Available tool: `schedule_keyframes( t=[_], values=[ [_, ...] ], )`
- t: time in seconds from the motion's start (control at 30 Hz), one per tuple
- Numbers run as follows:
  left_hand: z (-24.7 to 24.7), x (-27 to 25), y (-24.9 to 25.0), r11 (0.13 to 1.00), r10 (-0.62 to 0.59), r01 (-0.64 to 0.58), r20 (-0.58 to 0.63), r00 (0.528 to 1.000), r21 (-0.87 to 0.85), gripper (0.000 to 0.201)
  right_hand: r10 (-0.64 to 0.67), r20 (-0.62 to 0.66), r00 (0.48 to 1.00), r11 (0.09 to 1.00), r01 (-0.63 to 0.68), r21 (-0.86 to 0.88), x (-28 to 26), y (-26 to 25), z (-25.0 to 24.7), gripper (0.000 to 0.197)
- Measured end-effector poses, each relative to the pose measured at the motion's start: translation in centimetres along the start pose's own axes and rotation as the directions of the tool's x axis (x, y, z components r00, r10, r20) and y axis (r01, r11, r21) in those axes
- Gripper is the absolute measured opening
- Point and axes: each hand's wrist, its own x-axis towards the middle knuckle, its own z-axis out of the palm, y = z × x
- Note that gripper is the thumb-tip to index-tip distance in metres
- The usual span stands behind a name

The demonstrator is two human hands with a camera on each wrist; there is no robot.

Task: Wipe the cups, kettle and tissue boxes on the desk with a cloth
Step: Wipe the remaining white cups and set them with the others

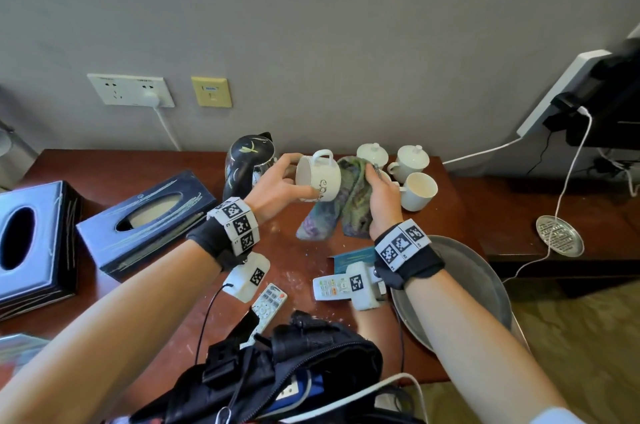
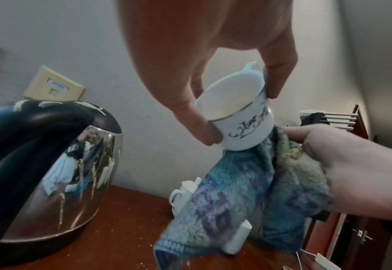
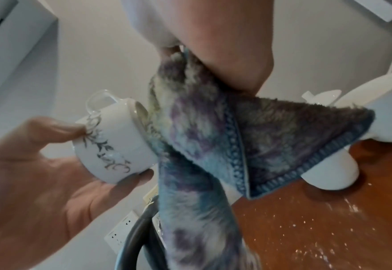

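Up over the desk (image 1: 114,164), the left hand (image 1: 273,188) holds a white teacup (image 1: 318,178) on its side, thumb and fingers clamped on the rim and wall. Its long axis runs from nine to three o'clock, mouth toward nine, base toward three, handle at twelve. Against that base the right hand (image 1: 382,202) presses a blue-green cloth (image 1: 341,205), fingers curled round its bunched top, the rest hanging toward six. At nine o'clock from the cup stands the kettle (image 1: 247,164); two tissue boxes (image 1: 149,219) lie farther that way, and more cups (image 1: 417,191) stand at three.
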Motion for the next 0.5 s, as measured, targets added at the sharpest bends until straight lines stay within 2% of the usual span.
schedule_keyframes(
  t=[0.07, 0.17, 0.3, 0.43, 0.5],
  values=[
    [0.0, -0.2, 0.2, 0.999, -0.001, 0.002, 0.020, 1.000, -0.045, 0.072, 0.053, 0.043, 0.998, 0.997, -0.056, 0.051, -0.1, 0.0, 0.3, 0.020],
    [0.1, -0.2, 0.2, 0.997, 0.002, -0.001, 0.013, 1.000, -0.079, 0.062, 0.144, 0.125, 0.982, 0.965, -0.167, 0.204, -0.4, -0.2, 0.7, 0.034],
    [0.7, -0.2, -0.1, 0.995, 0.005, -0.007, -0.015, 1.000, -0.102, 0.058, 0.193, 0.260, 0.946, 0.902, -0.275, 0.332, -0.9, -0.3, 1.4, 0.030],
    [1.0, -0.3, -0.3, 0.998, 0.061, -0.061, -0.013, 0.998, -0.001, 0.069, 0.231, 0.267, 0.936, 0.890, -0.314, 0.331, -1.6, 0.2, 2.2, 0.045],
    [1.1, -0.4, -0.1, 0.991, 0.086, -0.085, -0.007, 0.996, 0.103, 0.073, 0.262, 0.218, 0.940, 0.915, -0.314, 0.252, -1.6, 0.3, 2.4, 0.049]
  ],
)
